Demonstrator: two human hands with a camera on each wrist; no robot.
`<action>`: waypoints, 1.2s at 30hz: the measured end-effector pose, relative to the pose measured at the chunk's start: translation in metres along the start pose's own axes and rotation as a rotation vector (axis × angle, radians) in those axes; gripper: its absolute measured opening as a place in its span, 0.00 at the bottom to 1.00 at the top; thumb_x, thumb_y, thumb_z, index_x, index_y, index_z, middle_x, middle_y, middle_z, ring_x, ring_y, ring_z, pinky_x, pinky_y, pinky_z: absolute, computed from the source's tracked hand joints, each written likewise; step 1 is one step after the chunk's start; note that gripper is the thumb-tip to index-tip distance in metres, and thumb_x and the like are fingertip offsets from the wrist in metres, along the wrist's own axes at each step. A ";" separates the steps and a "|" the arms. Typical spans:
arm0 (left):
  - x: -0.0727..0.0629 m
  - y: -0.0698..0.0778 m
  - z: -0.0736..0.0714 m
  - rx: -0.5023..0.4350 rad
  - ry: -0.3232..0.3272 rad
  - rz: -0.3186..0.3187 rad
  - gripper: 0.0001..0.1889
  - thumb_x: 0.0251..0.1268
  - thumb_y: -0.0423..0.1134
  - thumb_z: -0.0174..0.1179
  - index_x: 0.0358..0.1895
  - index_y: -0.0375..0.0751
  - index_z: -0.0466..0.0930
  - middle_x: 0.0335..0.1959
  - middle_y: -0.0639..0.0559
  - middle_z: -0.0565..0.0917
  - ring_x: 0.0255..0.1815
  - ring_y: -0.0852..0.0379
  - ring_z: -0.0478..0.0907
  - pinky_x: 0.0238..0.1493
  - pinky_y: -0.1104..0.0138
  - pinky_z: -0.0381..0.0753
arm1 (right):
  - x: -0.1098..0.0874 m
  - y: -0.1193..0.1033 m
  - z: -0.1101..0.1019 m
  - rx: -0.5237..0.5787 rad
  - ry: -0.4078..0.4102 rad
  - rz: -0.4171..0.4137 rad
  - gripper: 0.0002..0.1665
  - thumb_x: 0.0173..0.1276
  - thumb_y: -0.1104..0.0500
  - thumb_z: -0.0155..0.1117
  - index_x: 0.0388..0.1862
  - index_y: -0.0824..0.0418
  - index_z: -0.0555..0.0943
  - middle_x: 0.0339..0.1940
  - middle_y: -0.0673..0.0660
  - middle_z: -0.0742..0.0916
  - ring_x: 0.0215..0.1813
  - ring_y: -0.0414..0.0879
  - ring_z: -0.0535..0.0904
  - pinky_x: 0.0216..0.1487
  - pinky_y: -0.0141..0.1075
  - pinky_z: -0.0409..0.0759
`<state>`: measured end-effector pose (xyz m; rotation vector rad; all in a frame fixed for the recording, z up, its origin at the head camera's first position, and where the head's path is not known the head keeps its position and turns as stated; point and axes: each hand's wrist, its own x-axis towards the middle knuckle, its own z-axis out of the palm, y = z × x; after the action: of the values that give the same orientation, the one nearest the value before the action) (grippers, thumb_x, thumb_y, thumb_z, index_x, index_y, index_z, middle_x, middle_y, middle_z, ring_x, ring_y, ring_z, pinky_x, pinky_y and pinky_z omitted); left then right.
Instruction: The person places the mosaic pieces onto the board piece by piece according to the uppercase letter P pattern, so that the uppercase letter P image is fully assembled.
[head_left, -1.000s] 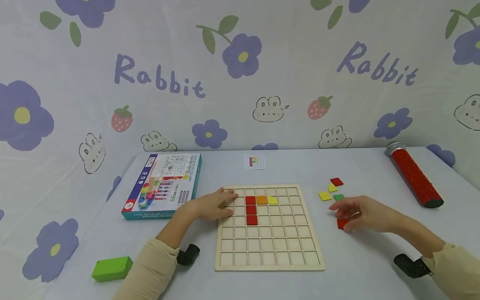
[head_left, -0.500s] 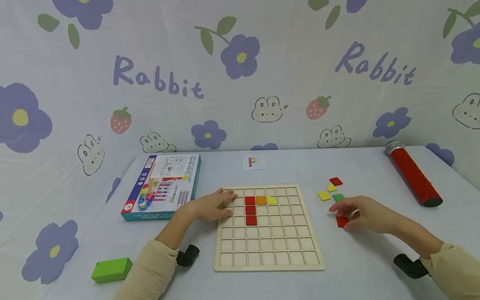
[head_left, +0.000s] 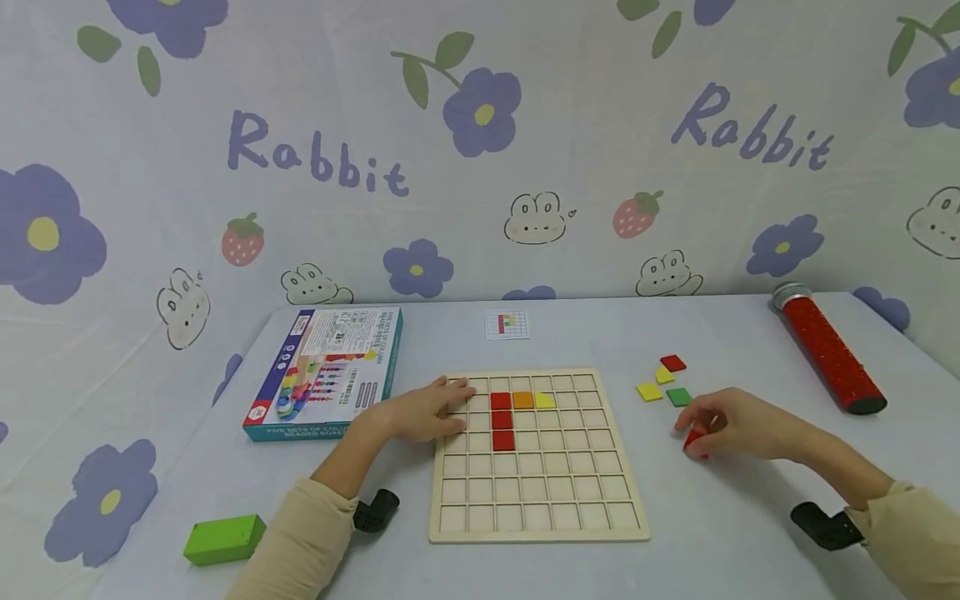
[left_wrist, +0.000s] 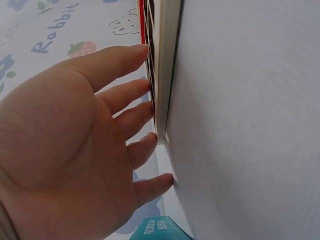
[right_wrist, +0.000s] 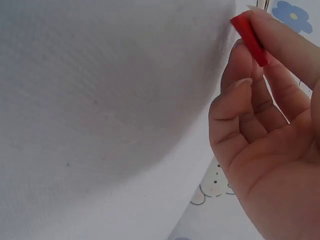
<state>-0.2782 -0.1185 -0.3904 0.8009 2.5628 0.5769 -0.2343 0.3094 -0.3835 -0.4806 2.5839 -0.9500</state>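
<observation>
R hand (head_left: 738,425) pinches a red tile (right_wrist: 250,40), tilted, R of the grid board (head_left: 517,492), so it cld slip if the pinch loosens, while L hand (head_left: 416,412), resting spread at board's L edge, might nudge it & jog the laid tiles (head_left: 503,440).

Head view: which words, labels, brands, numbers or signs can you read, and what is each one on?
"Rabbit": on the backdrop, left half, purple lettering.
"Rabbit": on the backdrop, right half, purple lettering.
"FIVE SETS OF COL…": on the teal front side of the box; the rest is blurred.
Other print on the box, including its white label: too small to read.
Card: no readable text.
</observation>
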 end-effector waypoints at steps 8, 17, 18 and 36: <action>-0.001 0.001 -0.001 0.000 -0.002 0.004 0.30 0.73 0.43 0.52 0.74 0.40 0.57 0.75 0.44 0.52 0.75 0.43 0.40 0.71 0.51 0.46 | 0.003 -0.007 0.001 0.059 0.055 0.165 0.19 0.59 0.54 0.71 0.46 0.64 0.83 0.32 0.52 0.85 0.34 0.47 0.74 0.30 0.34 0.74; -0.002 -0.001 0.000 -0.008 -0.009 0.007 0.30 0.73 0.43 0.52 0.74 0.40 0.57 0.75 0.44 0.52 0.75 0.42 0.40 0.71 0.51 0.45 | 0.014 -0.029 0.015 0.137 0.061 0.226 0.17 0.59 0.54 0.71 0.43 0.63 0.83 0.30 0.52 0.84 0.33 0.46 0.74 0.30 0.34 0.76; -0.002 -0.001 0.000 -0.007 -0.010 0.006 0.30 0.73 0.43 0.52 0.74 0.40 0.57 0.75 0.44 0.52 0.75 0.43 0.40 0.71 0.51 0.45 | 0.015 -0.032 0.017 0.144 0.060 0.219 0.16 0.60 0.54 0.71 0.42 0.63 0.83 0.30 0.52 0.85 0.32 0.46 0.74 0.30 0.34 0.76; -0.002 0.002 -0.002 0.007 -0.012 -0.011 0.30 0.72 0.45 0.52 0.74 0.43 0.57 0.75 0.46 0.52 0.76 0.45 0.40 0.72 0.52 0.46 | 0.046 -0.076 0.052 0.209 0.035 0.200 0.19 0.52 0.49 0.76 0.37 0.59 0.84 0.24 0.51 0.86 0.27 0.41 0.78 0.28 0.33 0.75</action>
<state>-0.2773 -0.1186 -0.3874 0.7894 2.5583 0.5579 -0.2380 0.2065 -0.3798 -0.1476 2.4692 -1.1471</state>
